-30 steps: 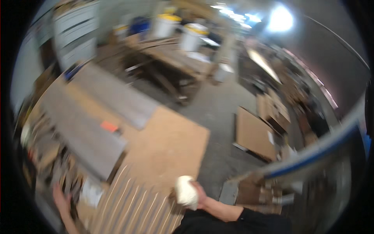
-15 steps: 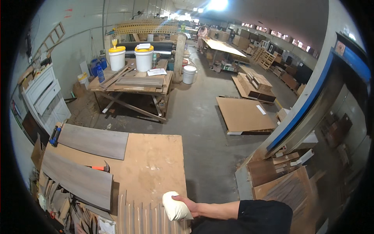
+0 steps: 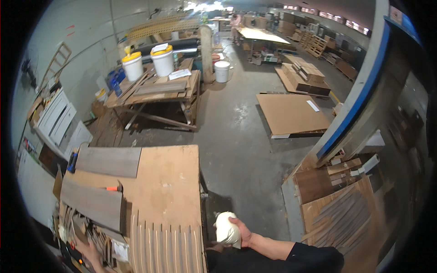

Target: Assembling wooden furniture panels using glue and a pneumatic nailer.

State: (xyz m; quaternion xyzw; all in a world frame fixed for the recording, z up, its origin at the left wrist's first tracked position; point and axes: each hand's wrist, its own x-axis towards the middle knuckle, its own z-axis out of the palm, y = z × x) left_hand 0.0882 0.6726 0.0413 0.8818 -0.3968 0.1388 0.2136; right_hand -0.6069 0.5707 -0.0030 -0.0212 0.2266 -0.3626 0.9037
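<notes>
My right hand (image 3: 243, 233) is wrapped round a soft cream-white bag (image 3: 227, 228), just off the right edge of the wooden worktable (image 3: 166, 182). On the table's near part lie several narrow grey-brown wood strips (image 3: 167, 248) side by side, most with a pale bead of something like glue along them. At the lower left, my left hand (image 3: 91, 254) reaches among a heap of loose wood offcuts (image 3: 98, 236). Its fingers are blurred, and whether they grip a piece is unclear. A black and orange tool (image 3: 73, 250) lies close by that hand.
Grey-brown boards (image 3: 93, 204) lie on the table's left side, with an orange-handled hammer (image 3: 115, 187) between them. Beyond stands a second table (image 3: 191, 91) with white buckets (image 3: 162, 61). A flat brown panel (image 3: 291, 113) and a blue-edged post (image 3: 353, 100) are at the right.
My right hand has carried the bag rightward, from above the strips to beyond the table edge. My left hand has come into fuller view at the offcuts. The view has shifted.
</notes>
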